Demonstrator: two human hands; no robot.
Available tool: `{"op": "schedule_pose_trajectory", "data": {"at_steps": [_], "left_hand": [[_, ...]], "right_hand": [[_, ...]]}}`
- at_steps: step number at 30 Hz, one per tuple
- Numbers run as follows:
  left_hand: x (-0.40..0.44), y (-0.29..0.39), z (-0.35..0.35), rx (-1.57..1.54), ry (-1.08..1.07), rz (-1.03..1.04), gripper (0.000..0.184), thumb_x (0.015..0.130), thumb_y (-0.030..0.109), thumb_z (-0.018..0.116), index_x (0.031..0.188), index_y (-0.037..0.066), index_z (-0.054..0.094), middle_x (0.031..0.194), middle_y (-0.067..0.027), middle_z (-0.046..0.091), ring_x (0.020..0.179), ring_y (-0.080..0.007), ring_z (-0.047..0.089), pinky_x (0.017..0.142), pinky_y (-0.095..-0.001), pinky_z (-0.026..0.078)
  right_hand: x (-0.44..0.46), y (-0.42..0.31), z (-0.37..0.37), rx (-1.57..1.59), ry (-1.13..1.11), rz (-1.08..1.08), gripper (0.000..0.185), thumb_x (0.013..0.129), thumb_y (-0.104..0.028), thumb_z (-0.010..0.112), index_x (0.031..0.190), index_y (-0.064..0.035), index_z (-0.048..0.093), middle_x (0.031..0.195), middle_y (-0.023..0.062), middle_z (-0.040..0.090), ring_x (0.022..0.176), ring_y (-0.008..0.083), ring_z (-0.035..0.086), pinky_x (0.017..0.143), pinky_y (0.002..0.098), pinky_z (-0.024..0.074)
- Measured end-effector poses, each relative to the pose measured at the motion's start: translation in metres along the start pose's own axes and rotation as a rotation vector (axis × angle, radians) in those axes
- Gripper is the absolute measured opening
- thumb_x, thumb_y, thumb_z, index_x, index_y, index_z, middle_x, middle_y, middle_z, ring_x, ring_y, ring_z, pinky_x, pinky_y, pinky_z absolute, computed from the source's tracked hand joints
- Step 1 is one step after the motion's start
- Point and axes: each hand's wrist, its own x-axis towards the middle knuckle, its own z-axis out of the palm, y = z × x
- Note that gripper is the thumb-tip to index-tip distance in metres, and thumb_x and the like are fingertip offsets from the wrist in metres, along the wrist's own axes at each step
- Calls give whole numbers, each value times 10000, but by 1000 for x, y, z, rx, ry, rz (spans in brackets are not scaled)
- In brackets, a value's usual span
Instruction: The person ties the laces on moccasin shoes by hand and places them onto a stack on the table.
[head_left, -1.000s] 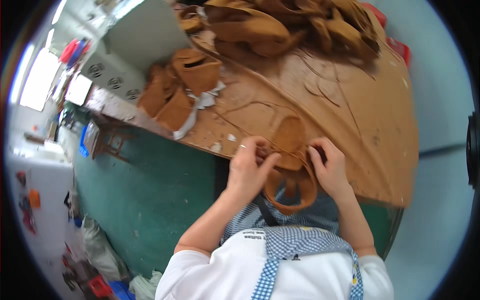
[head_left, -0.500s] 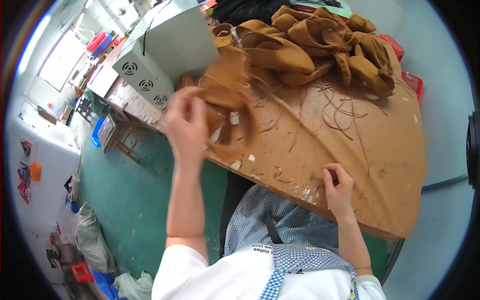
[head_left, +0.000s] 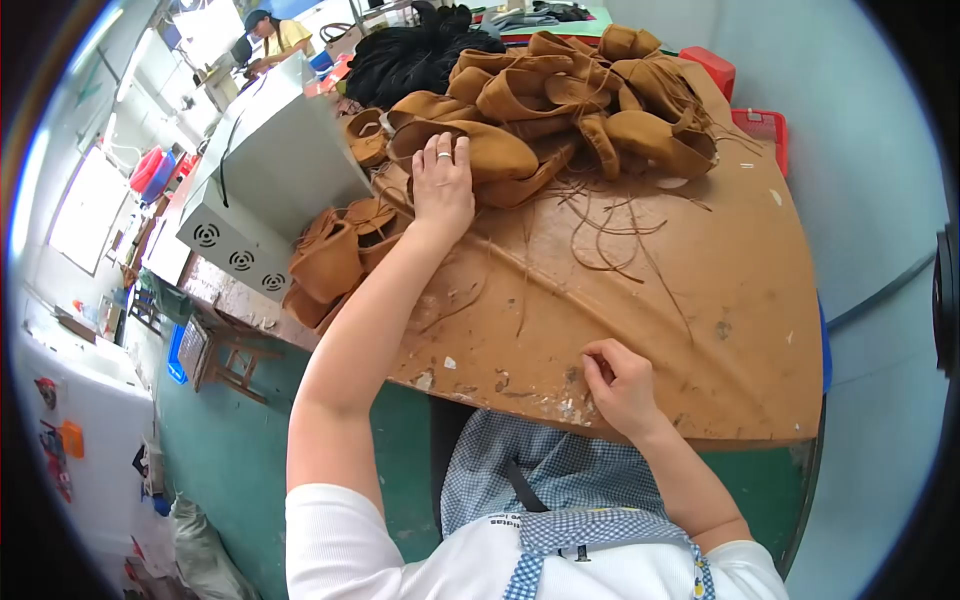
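My left hand (head_left: 443, 190) reaches out to the near left side of a heap of brown suede-like shoe uppers (head_left: 560, 90). Its fingers are stretched over one upper (head_left: 490, 150) and touch it; the thumb is hidden. Close to the table's front edge, my right hand (head_left: 618, 388) rests with fingers curled and thumb against them. Whatever it may hold is too small to make out. Left of my left forearm lies a smaller group of brown uppers (head_left: 328, 262), partly covered by the arm.
A white box with round vents (head_left: 270, 170) stands on the left. Loose brown cords (head_left: 610, 240) lie on the brown tabletop (head_left: 740, 360). Behind are a black pile (head_left: 415, 55) and red baskets (head_left: 765, 128). A person in yellow (head_left: 285, 38) sits far back left.
My left hand has let go of a brown upper at the left and moved up and right onto the heap. My right hand stays curled near the table edge. The view has shifted.
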Motion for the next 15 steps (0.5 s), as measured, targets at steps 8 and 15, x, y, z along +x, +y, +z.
{"op": "schedule_pose_trajectory", "data": {"at_steps": [8, 15], "left_hand": [[84, 19, -58, -318, 274, 3, 279, 935, 157, 680, 1175, 46, 589, 958, -178, 703, 825, -398, 690, 722, -468, 556], [-5, 77, -157, -1362, -434, -482, 292, 1035, 148, 603, 1269, -20, 550, 1029, -175, 739, 836, -195, 750, 668, -357, 609]], "right_hand": [[-1, 11, 0, 40, 40, -37, 78, 934, -39, 707, 1002, -1, 708, 778, 88, 690, 601, 128, 620, 570, 277, 503], [-4, 7, -3, 140, 76, 103, 66, 959, -60, 700, 997, -6, 704, 778, 68, 679, 663, 98, 643, 610, 254, 510]]}}
